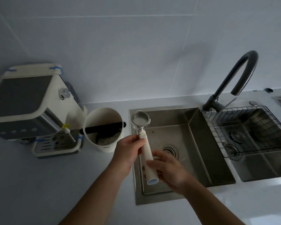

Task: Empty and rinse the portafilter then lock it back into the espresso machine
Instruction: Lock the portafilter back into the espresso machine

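- Pale tiled wall (120,46) rises behind a white desk (39,184) that carries a steel sink (193,127) sunk into it.
- Over that sink both hands hold the portafilter (144,143), its cream handle running from the near end up to the metal basket at the far end.
- The left hand (128,153) grips the upper handle just below the basket; its fingers (135,140) are curled and pressed around the neck.
- The right hand (167,169) holds the lower handle, fingers (154,164) loosely curled about it and partly spread; the blue-white end cap shows just below them.
- The basket sits beyond the left fingers, open side up, above the sink's left rim; it looks empty and pale inside.
- Left of the left fingers stands a cream knock box (102,129) with a black bar across it and dark grounds at the bottom.
- Farther left is the espresso machine (31,108), cream and steel, with a drip tray at its foot.
- Beyond and right of the right fingers a dark arched faucet (234,78) stands between the sink and a second basin holding a wire rack (243,132).
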